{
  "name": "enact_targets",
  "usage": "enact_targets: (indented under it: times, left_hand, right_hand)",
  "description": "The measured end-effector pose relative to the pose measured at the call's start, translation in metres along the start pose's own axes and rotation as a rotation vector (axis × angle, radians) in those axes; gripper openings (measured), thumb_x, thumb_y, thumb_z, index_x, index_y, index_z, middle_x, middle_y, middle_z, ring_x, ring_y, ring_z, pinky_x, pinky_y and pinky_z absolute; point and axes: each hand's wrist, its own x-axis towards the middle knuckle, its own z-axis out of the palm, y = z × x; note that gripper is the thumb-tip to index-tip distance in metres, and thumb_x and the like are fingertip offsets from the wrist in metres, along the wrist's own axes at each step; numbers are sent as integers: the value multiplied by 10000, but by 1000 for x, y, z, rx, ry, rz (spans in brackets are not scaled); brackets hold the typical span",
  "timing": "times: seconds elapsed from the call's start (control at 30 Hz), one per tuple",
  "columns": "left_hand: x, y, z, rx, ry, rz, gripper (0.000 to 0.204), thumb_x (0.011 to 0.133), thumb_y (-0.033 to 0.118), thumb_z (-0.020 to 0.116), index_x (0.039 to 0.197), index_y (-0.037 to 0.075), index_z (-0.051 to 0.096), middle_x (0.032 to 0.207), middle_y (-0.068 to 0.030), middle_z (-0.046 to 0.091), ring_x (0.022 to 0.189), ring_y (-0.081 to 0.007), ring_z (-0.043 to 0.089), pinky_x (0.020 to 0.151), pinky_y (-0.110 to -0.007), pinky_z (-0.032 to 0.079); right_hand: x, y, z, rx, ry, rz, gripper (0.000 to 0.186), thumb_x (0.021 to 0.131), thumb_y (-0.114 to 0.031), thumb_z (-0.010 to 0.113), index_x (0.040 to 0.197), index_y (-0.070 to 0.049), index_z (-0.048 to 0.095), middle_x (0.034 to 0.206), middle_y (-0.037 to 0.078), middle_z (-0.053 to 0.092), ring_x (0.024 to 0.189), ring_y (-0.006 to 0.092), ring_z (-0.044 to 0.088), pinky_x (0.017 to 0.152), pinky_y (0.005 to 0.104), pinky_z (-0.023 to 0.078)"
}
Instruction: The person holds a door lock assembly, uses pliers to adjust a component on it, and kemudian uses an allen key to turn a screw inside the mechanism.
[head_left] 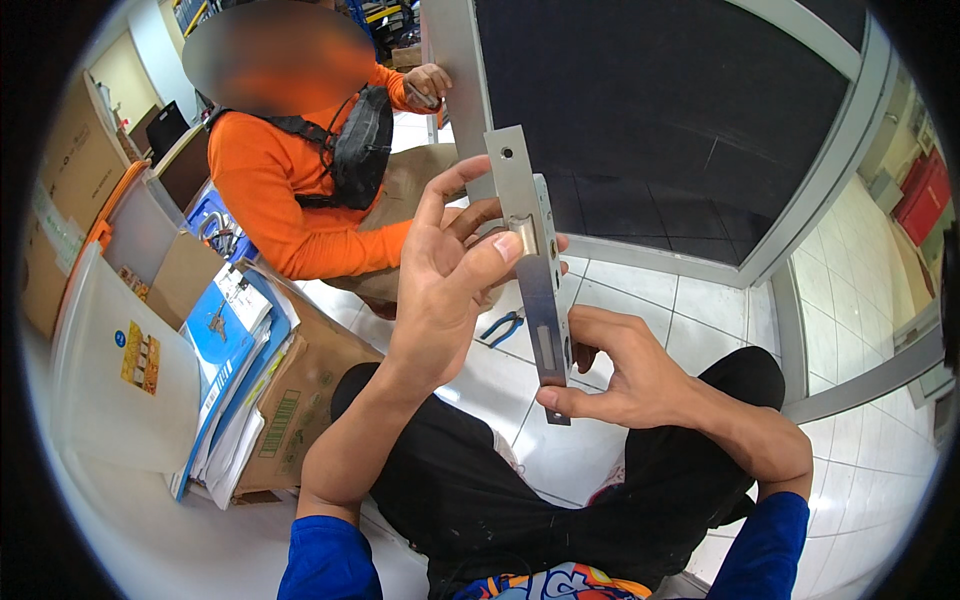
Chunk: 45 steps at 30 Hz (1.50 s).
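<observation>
A mortise door lock (543, 290) with a long metal faceplate is held nearly upright in front of me, its top leaning slightly left. My left hand (450, 260) grips its upper half, the thumb pressing beside the latch (522, 232) and the fingers behind. Lower down, my right hand (625, 375) pinches the lock near its bottom end between thumb and fingers. The faceplate has a screw hole near the top and a slot lower down. Blue-handled pliers (503, 326) lie on the tiled floor behind the lock.
A person in an orange top (290, 190) sits at the left, one hand at the edge of the dark-panelled door (640, 120). A cardboard box (300, 410), blue folders (225, 340) and a translucent plastic bin (110, 380) stand at my left. The metal door frame (790, 300) is at the right.
</observation>
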Motion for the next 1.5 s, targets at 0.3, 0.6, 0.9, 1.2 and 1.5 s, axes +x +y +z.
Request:
enact_targets:
  times: [0.3,0.6,0.9,1.2,1.5]
  left_hand:
    - [-1,2,-2,-130,-24,-11,668,956,68,640,1523,-19,298,1244,-262,596,1109,-353,721,973,-457,623]
    - [-1,4,-3,-90,50,68,655,951,102,642,1485,-47,293,1229,-260,656,1051,-362,744,887,-483,654]
    - [-4,5,-8,-137,25,175,604,967,56,648,1479,-3,331,1251,-250,651,1079,-340,739,957,-446,634]
    - [2,2,-16,-186,16,174,581,977,121,701,1437,19,363,1186,-181,650,1077,-238,712,916,-355,615]
    - [1,25,-30,187,-6,346,604,982,236,756,1435,46,405,1191,-164,668,1076,-218,710,906,-337,590]
  right_hand:
    - [1,-2,-1,12,60,-72,497,832,-443,823,880,24,659,777,121,587,677,240,588,628,365,482]
    - [3,-18,-11,-5,96,2,405,755,-341,861,808,-3,645,769,89,547,689,212,522,639,346,418]
    - [9,-32,-13,-45,98,-40,422,735,-335,849,857,33,682,800,95,568,725,220,554,681,338,449]
    - [14,-29,-13,62,134,53,452,694,-356,820,879,30,674,821,71,608,780,206,596,725,348,480]
    - [9,-39,-4,414,139,132,664,787,-577,729,988,54,675,900,111,628,822,208,631,744,361,524]
